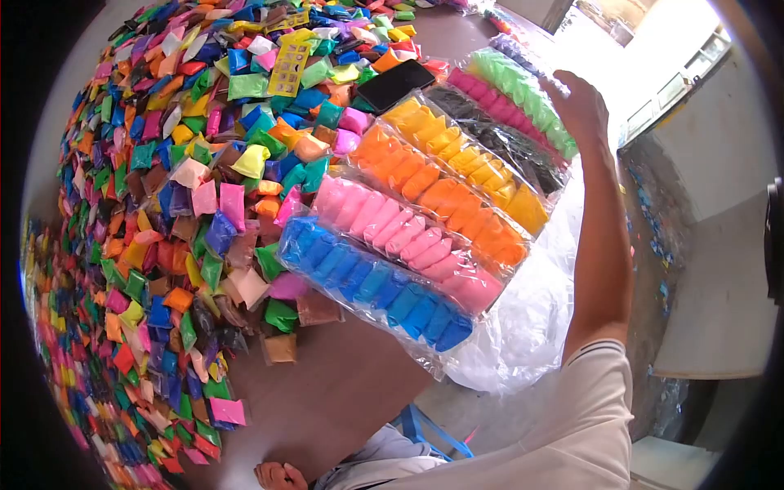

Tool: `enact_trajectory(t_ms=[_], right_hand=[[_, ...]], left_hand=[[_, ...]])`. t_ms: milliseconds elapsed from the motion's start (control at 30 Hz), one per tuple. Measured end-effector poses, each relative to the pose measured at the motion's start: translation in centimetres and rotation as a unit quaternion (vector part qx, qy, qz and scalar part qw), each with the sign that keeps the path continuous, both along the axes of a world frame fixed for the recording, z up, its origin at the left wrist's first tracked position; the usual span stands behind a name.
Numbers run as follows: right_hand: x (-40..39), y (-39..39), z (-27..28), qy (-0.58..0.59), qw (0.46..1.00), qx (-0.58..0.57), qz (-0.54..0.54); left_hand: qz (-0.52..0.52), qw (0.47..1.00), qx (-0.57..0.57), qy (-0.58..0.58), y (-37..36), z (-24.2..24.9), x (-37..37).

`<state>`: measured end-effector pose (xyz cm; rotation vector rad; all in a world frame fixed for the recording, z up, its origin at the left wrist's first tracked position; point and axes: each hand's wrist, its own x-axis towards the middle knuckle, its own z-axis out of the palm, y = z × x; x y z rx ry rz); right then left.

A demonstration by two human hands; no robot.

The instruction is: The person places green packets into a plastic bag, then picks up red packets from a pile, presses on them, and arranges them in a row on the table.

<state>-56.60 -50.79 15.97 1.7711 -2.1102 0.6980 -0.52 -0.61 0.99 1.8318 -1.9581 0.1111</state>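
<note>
My right hand (581,106) reaches to the far right of the packs, fingers bent around the near end of a clear pack of pale lavender packets (514,54); glare partly hides the grip. Next to it lie packs of light green packets (518,90), magenta packets (494,102) and black packets (498,135). Closer come rows of yellow packets (465,155), orange packets (441,196), pink packets (400,233) and blue packets (371,282), each in clear film. Down at the table's near edge, my left hand (279,475) rests with curled fingers, no object visible in it.
A large heap of loose, mixed-colour packets (171,204) covers the table's left side. A black phone (397,85) and a yellow card (290,69) lie among them. White plastic film (523,327) hangs beyond the brown table (327,392). Scraps litter the floor (653,220) at right.
</note>
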Motion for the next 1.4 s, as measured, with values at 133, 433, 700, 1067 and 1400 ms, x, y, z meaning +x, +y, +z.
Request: enact_trajectory(t_ms=[133, 433, 700, 1067, 1400], right_hand=[[1.1, 4.7, -2.9, 0.082, 0.993, 0.045, -0.067], [-3.6, 2.0, -6.6, 0.015, 0.997, -0.069, 0.03], [-0.2, 6.0, -7.0, -0.002, 0.972, -0.231, 0.027], [26.2, 33.1, -7.9, -0.335, 0.797, -0.098, 0.493], [33.1, 35.0, -15.2, -0.31, 0.849, 0.041, 0.426]], left_hand=[[-0.003, 1.0, -0.005, -0.014, 0.4, -0.3, 0.3], [0.009, 1.0, -0.012, -0.002, 0.4, 0.0, -0.2], [0.025, 1.0, -0.003, 0.015, 1.0, -0.3, 0.1], [0.045, 0.998, 0.026, 0.027, 2.1, -1.7, 1.1], [0.042, 0.997, 0.03, 0.056, 2.2, -0.3, 1.0]])
